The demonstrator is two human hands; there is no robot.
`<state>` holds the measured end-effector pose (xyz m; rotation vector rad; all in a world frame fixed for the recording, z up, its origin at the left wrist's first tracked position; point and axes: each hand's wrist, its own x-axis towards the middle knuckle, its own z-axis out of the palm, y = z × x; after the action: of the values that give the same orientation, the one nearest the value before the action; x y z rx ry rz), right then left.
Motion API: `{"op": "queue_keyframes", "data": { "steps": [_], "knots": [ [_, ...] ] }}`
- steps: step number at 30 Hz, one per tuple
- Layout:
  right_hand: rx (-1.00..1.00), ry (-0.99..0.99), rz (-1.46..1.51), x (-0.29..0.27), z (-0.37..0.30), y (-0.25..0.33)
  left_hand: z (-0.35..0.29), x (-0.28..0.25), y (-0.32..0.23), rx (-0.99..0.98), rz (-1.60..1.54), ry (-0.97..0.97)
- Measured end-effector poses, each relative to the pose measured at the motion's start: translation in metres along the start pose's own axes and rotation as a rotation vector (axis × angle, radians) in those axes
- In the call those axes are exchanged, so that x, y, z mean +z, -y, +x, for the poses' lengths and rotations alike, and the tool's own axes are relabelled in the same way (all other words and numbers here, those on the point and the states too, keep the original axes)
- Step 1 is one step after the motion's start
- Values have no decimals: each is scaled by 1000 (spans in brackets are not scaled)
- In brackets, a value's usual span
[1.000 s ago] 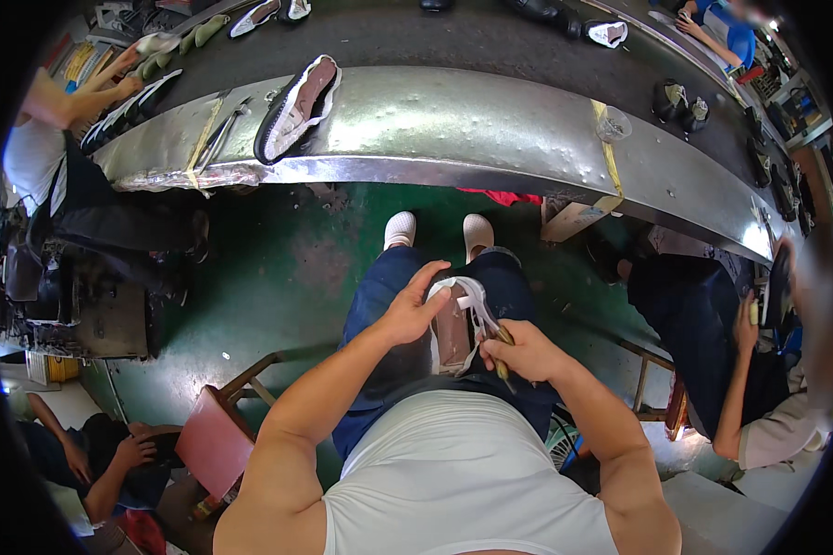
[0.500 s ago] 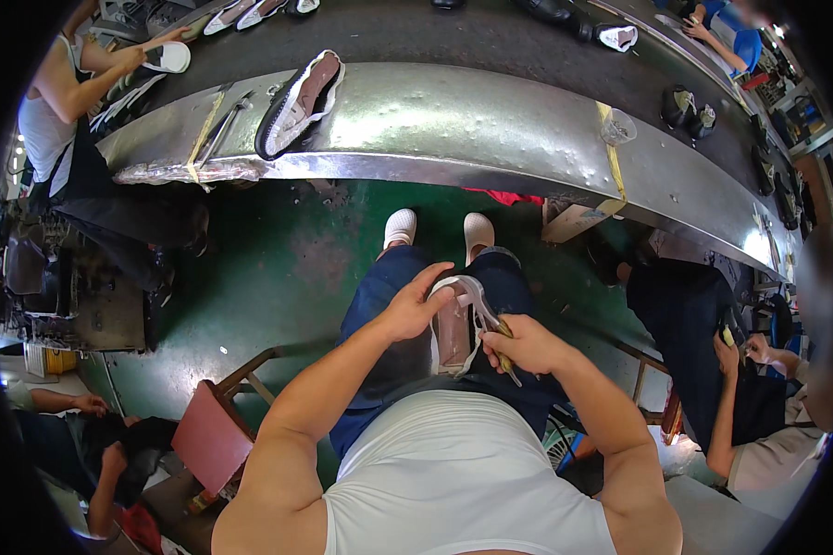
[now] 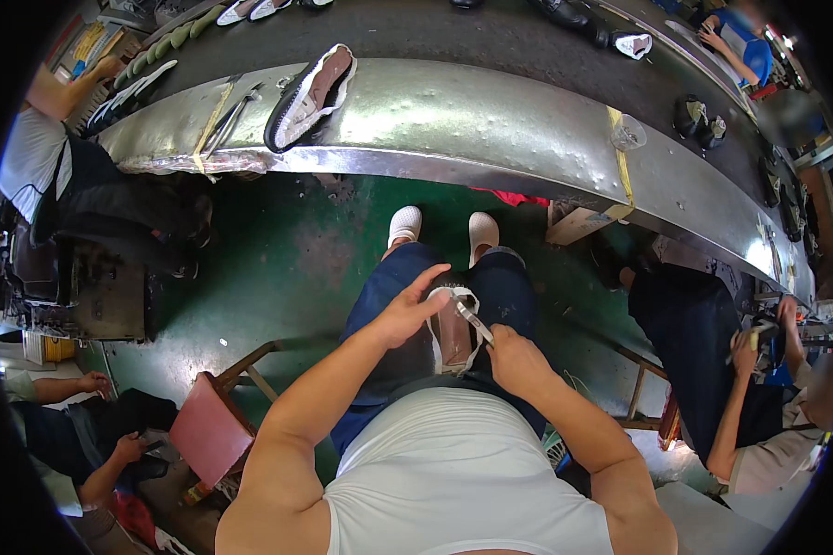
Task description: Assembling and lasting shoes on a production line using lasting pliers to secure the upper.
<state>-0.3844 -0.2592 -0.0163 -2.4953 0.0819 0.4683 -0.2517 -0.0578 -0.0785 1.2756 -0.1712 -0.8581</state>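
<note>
Across my lap lies a shoe upper on a last [image 3: 453, 339], its brown sole side facing up and its pale lining edge standing loose around it. My left hand [image 3: 407, 311] is closed around the toe end, thumb over the edge. In my right hand [image 3: 520, 358] is a pair of pliers [image 3: 472, 319], whose metal head reaches over the edge near the toe. Whether the jaws pinch the material is too small to tell. The pliers' handles are hidden in my fist.
A metal-edged bench [image 3: 453, 104] runs ahead of my knees, with another half-made shoe [image 3: 310, 100] and a pair of pincers [image 3: 234, 115] on it. A clear cup [image 3: 627, 132] stands farther right. A red stool [image 3: 211, 433] is at my left. Co-workers sit on both sides.
The pliers have turned in my right hand, their head now over the shoe's edge by the toe. My left hand stays at the toe. The co-worker at far left has leaned back.
</note>
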Motion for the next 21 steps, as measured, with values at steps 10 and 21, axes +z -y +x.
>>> {"op": "queue_keyframes", "data": {
  "steps": [10, 21],
  "knots": [
    [-339, 132, 340, -37, -32, -22, -36, 13, -70, 522, 405, -244],
    [29, -85, 806, -7, -26, -58, -94, -3, -207, 1207, 1147, -171]
  ]
}}
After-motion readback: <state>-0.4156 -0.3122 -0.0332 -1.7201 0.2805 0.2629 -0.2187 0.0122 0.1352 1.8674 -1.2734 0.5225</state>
